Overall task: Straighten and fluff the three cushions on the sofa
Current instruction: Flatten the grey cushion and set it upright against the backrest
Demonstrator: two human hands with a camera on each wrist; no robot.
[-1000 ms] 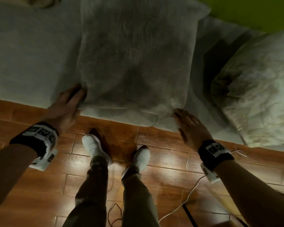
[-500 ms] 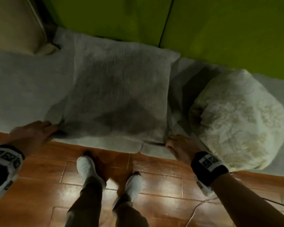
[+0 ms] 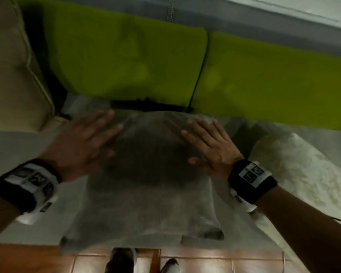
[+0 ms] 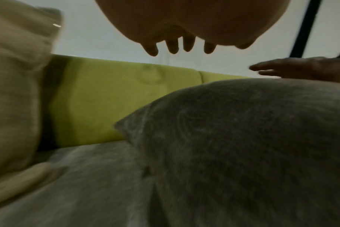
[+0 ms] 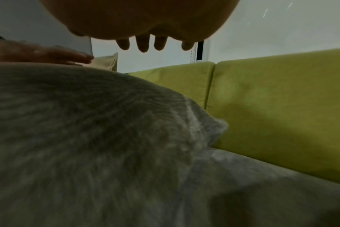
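Left hand (image 3: 81,146): fingers straight and slightly spread, holding nothing, palm down at the upper left part of the grey cushion (image 3: 150,186). The left wrist view shows a gap between palm and fabric; actual contact cannot be confirmed, and the hand is motion-blurred. Right hand (image 3: 211,146): fingers straight and fanned apart, thumb out to the side, palm down at the cushion's upper right part; contact likewise unconfirmed.

Grey cushion: roughly square, plump and domed in the middle, short furry pile with a brushed grain, corners pointed. It lies flat on the grey seat (image 3: 18,152) of the sofa, its near edge overhanging the seat front above the tiled floor (image 3: 215,265), its far edge close to the green backrest (image 3: 126,62).

Surroundings: a beige cushion (image 3: 12,62), woven-looking with a piped seam, stands at the left end of the sofa. A cream cushion (image 3: 303,174) with a faint raised pattern lies on the seat just right of the grey one. The backrest is two smooth green pads meeting at a seam. Both wrists carry black bands with white marker tags. The person's shoes (image 3: 122,259) show below the seat edge.
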